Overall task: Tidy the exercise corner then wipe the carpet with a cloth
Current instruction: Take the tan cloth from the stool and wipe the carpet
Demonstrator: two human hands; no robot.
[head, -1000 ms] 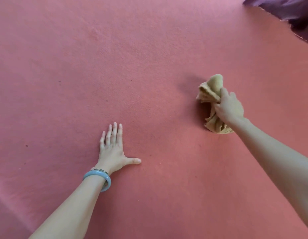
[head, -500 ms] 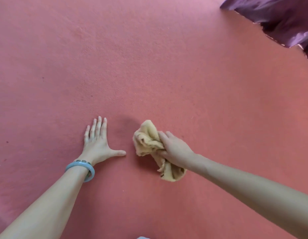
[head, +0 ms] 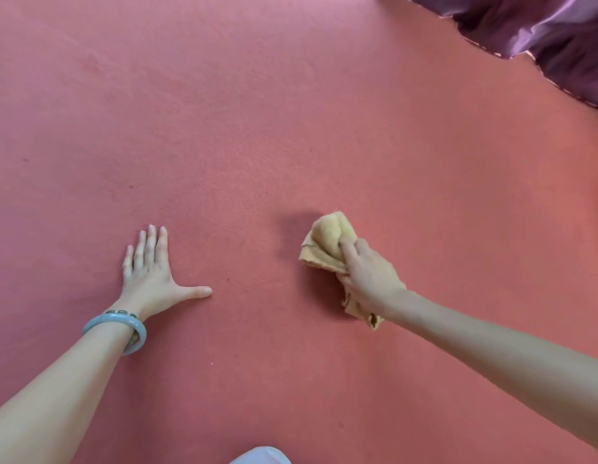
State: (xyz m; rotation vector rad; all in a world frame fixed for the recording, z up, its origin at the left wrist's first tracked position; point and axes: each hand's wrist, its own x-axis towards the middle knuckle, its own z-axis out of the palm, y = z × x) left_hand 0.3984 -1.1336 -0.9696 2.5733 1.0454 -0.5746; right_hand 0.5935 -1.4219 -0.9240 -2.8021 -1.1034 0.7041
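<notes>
Hands well apart | left hand flat on carpet — fingers straight | right hand grips cloth, seemingly touching carpet

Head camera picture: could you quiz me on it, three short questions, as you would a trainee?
1. True or false: the right hand grips the yellow cloth.
2. The left hand is: A) raised in the air; B) flat on the carpet, fingers straight; C) holding a bottle.
3. Fill in: the bracelet sits on the ____ wrist.

Key: 1 true; 2 B; 3 left.
</notes>
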